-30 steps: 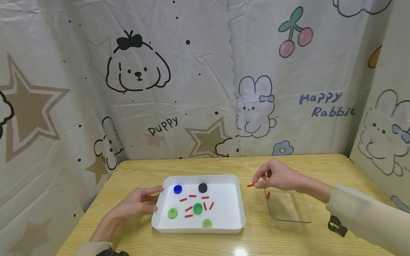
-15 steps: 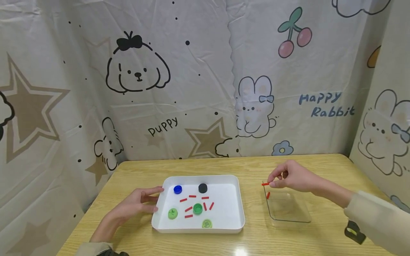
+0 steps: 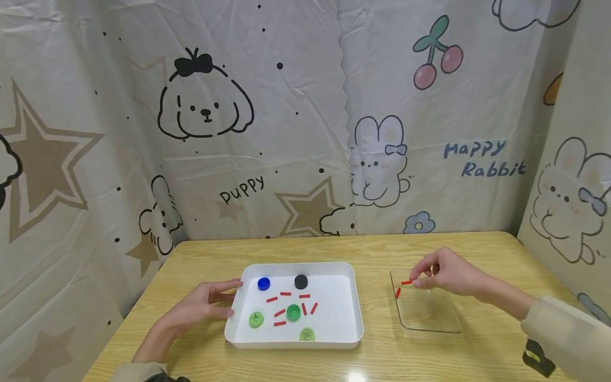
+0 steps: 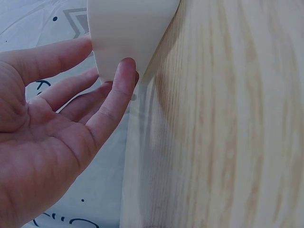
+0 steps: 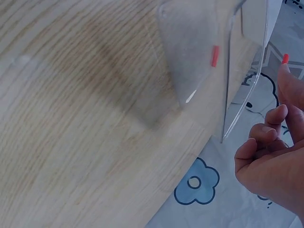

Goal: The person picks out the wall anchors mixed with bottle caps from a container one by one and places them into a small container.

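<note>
My right hand (image 3: 448,272) pinches a small red stick (image 3: 406,283) between thumb and fingertips, above the far-left part of a clear plastic box (image 3: 429,331). Inside that box lies another red stick (image 5: 215,56). A white tray (image 3: 334,344) sits on the table to the left, its left end touched by the extended fingers of my left hand (image 3: 198,303). In the left wrist view, the fingertips rest against the outer wall of the tray (image 4: 128,33). Several red sticks (image 3: 285,294) lie scattered in the tray around a green bottle cap (image 3: 293,312).
Also in the tray are a blue cap (image 3: 264,284), a black cap (image 3: 301,281) and two light-green round pieces, one at the left (image 3: 256,319) and one near the front wall. Behind the wooden table (image 3: 372,366) hangs a printed cloth (image 3: 296,132).
My right hand has carried the red stick rightward from beside the clear box to over its inside, and slightly lower. The left hand stays at the tray.
</note>
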{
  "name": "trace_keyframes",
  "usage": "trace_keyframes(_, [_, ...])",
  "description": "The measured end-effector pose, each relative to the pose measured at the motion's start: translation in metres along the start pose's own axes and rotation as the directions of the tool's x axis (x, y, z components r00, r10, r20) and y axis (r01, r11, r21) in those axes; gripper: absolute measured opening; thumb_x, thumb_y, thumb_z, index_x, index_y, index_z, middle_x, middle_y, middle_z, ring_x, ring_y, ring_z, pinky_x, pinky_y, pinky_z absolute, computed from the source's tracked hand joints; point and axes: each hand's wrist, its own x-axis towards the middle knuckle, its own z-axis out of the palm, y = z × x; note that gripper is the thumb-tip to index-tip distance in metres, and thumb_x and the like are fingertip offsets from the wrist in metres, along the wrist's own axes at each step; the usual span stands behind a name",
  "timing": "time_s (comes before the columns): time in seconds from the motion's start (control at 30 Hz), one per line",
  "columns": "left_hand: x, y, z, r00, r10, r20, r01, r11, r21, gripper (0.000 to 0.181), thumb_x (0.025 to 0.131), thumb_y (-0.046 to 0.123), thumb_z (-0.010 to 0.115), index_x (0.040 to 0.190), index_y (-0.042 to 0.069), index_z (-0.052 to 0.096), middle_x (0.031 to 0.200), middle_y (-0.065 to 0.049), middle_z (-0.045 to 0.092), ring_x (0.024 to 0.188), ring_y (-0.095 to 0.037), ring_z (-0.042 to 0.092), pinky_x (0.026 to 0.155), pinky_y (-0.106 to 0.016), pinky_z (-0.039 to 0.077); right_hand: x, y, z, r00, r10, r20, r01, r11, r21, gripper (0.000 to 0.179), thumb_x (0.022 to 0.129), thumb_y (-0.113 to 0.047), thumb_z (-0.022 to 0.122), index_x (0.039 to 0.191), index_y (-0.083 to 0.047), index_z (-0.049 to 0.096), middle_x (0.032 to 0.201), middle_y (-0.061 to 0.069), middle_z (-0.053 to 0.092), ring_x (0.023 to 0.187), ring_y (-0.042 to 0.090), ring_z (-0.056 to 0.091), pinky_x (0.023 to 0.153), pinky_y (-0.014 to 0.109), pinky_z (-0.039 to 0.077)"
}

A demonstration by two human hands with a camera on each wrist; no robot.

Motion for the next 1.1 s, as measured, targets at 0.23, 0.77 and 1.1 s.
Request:
trace_keyframes(0.23, [0.000, -0.001, 0.001, 1.000, -0.007, -0.011, 0.007, 1.000, 0.010, 0.073, 0.089, 0.005, 0.080, 0.153, -0.006, 0.049, 0.164, -0.032, 0.032, 0.136, -0.052, 0.051, 0.107, -0.055, 0.049, 0.000, 0.008, 0.003, 1.000, 0.019, -0.019, -0.020, 1.000, -0.019, 0.007, 0.089, -0.012, 0.085, 0.094, -0.008, 0.082, 0.084, 0.001, 0.061, 0.074, 0.019, 0.044, 0.061, 0.028, 0.035])
trace_keyframes(0.77, [0.001, -0.002, 0.000, 1.000, -0.002, 0.002, 0.002, 1.000, -0.001, 0.073, 0.089, 0.004, 0.080, 0.153, -0.007, 0.048, 0.164, -0.032, 0.031, 0.136, -0.051, 0.051, 0.107, -0.054, 0.050, 0.007, 0.017, 0.010, 0.999, 0.013, -0.044, -0.016, 0.998, -0.058, 0.006, 0.087, -0.009, 0.086, 0.091, -0.008, 0.081, 0.098, 0.002, 0.072, 0.084, 0.021, 0.049, 0.068, 0.029, 0.040])
trace_keyframes(1.1, [0.001, -0.002, -0.001, 1.000, -0.009, -0.006, 0.009, 1.000, 0.013, 0.072, 0.089, 0.005, 0.080, 0.153, -0.005, 0.049, 0.164, -0.032, 0.031, 0.136, -0.052, 0.051, 0.107, -0.055, 0.050, 0.011, 0.017, 0.012, 0.998, 0.022, -0.063, -0.028, 0.995, -0.100, 0.007, 0.085, -0.008, 0.087, 0.088, -0.009, 0.081, 0.097, 0.002, 0.073, 0.087, 0.022, 0.052, 0.072, 0.033, 0.043])
